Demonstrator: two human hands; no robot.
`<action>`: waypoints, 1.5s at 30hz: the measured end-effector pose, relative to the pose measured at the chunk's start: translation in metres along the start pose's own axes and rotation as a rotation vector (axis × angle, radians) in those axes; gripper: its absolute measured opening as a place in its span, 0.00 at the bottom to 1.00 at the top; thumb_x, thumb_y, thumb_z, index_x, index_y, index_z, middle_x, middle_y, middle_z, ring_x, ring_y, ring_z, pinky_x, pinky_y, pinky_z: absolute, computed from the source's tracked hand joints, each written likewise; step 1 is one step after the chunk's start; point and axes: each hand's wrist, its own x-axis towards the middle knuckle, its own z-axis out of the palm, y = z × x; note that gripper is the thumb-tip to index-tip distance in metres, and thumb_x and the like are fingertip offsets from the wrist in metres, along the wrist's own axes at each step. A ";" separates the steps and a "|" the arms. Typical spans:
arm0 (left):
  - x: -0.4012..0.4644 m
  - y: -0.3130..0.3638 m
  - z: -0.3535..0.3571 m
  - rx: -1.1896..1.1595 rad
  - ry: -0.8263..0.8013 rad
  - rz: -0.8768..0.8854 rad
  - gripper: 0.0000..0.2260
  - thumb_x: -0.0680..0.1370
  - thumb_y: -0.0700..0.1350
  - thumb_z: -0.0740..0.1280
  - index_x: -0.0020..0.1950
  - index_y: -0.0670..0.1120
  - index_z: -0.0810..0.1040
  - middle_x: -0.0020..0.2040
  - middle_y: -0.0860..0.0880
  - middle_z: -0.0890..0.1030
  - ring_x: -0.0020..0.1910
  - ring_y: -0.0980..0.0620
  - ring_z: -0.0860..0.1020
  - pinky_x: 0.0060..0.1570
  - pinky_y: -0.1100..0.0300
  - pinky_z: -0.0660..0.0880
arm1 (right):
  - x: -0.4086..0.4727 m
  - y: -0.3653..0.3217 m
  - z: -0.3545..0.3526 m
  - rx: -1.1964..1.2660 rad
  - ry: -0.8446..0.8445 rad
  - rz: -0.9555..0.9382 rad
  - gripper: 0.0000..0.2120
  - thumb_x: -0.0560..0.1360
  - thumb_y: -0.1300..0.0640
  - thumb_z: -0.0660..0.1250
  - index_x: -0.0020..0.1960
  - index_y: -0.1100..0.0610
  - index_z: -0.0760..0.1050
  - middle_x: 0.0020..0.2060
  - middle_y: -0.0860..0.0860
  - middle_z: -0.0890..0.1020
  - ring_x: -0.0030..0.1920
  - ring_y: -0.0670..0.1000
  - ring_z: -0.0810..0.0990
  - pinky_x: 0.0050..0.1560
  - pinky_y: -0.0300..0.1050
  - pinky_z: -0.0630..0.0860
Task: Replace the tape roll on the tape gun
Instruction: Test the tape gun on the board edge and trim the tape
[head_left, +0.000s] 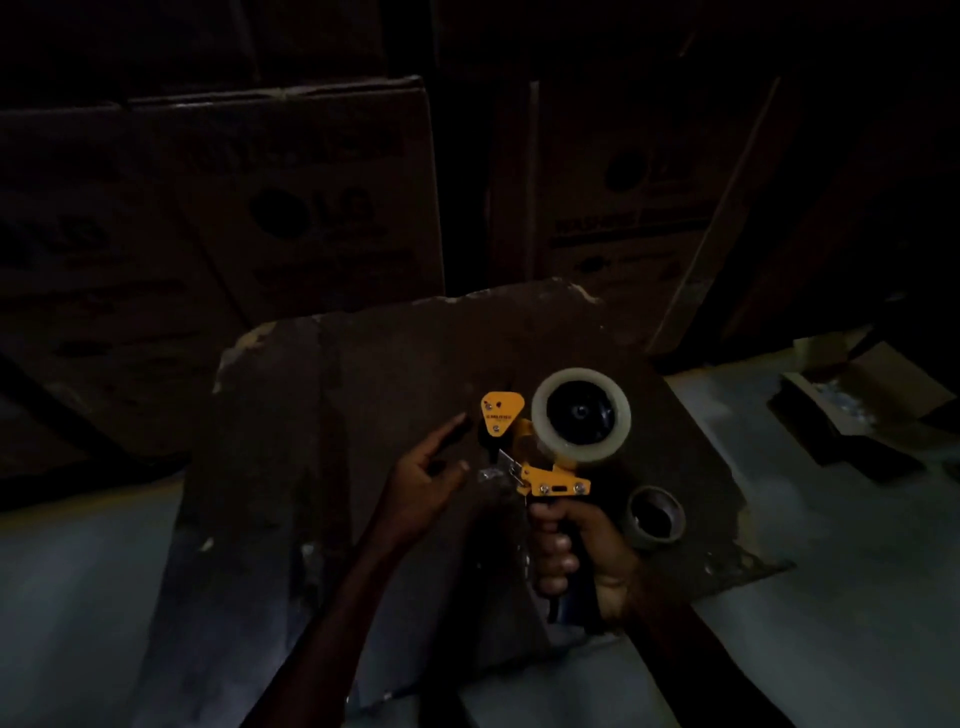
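A yellow and black tape gun (540, 470) is held upright over a dark cardboard sheet (363, 389). A clear tape roll (581, 415) sits on its spindle. My right hand (576, 556) is wrapped around the gun's black handle. My left hand (431, 478) hovers just left of the gun's front plate and blade, fingers spread, holding nothing. A second, nearly empty tape roll (655, 517) lies on the sheet to the right of the handle.
Large printed cardboard boxes (291, 208) stand behind the sheet in deep shadow. An open flat carton (857, 405) lies on the pale floor (831, 623) at the right. The scene is very dim.
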 end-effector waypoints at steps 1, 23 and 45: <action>0.007 0.006 -0.005 0.038 0.018 0.031 0.22 0.73 0.40 0.69 0.66 0.53 0.72 0.63 0.57 0.77 0.61 0.67 0.74 0.60 0.69 0.71 | 0.006 -0.007 0.006 0.004 -0.024 0.006 0.10 0.67 0.56 0.72 0.33 0.54 0.71 0.23 0.46 0.67 0.20 0.45 0.65 0.24 0.39 0.65; 0.078 0.060 -0.044 0.282 0.141 0.167 0.05 0.69 0.38 0.75 0.44 0.44 0.84 0.44 0.47 0.83 0.45 0.54 0.82 0.47 0.57 0.78 | 0.040 -0.095 0.018 0.050 -0.329 0.174 0.11 0.72 0.59 0.68 0.36 0.54 0.67 0.23 0.48 0.70 0.21 0.47 0.70 0.25 0.41 0.69; 0.103 0.089 -0.060 0.175 -0.059 0.058 0.04 0.73 0.31 0.68 0.42 0.39 0.75 0.42 0.56 0.85 0.50 0.60 0.81 0.48 0.67 0.76 | 0.048 -0.130 0.006 -0.020 -0.492 0.342 0.08 0.77 0.55 0.63 0.39 0.54 0.72 0.27 0.47 0.75 0.24 0.45 0.65 0.30 0.40 0.69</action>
